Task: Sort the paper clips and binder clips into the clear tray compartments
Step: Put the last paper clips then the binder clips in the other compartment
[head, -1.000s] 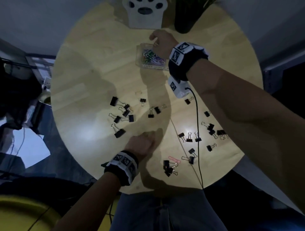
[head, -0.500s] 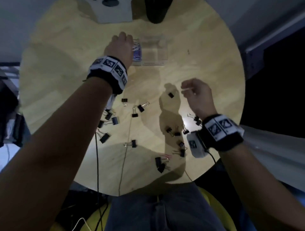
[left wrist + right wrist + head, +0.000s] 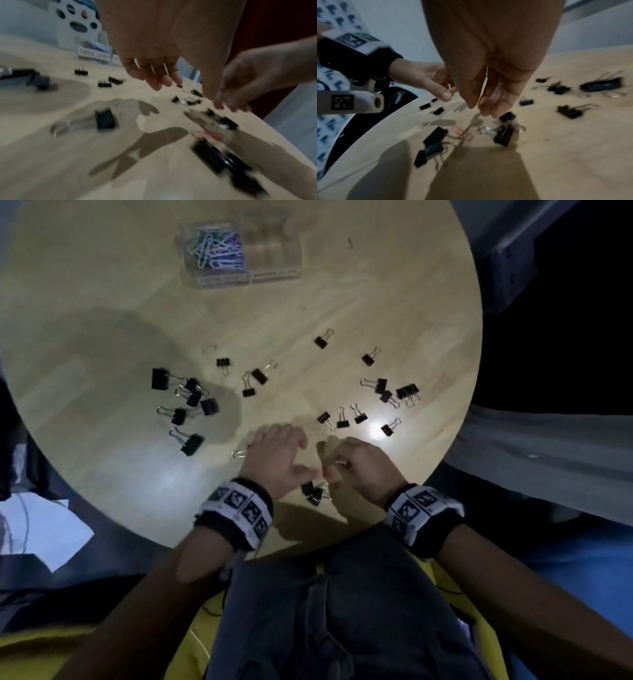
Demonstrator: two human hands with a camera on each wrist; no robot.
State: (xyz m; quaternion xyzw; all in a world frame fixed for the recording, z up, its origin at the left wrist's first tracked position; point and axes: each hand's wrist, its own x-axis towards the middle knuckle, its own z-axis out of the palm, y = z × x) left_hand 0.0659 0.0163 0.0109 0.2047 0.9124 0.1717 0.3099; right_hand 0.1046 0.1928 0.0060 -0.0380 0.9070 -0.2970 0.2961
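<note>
Round and pale, the counter [image 3: 342, 302] now has both hands back at its near edge: my left hand [image 3: 274, 460], away from the clear tray [image 3: 274, 273], hangs relaxed, my right hand [image 3: 359, 467] loosely curled over the pink paper clip [image 3: 462, 133] among binder clips [image 3: 313, 493]. That clip looks next.

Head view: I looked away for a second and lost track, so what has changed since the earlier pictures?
The left hand came back from the clear tray to the table near edge. The right hand moved in from the right to meet it above the nearest binder clips. Whether either holds anything is unclear. The paper clips in the tray's left compartment and the other binder clips lie as before.
</note>
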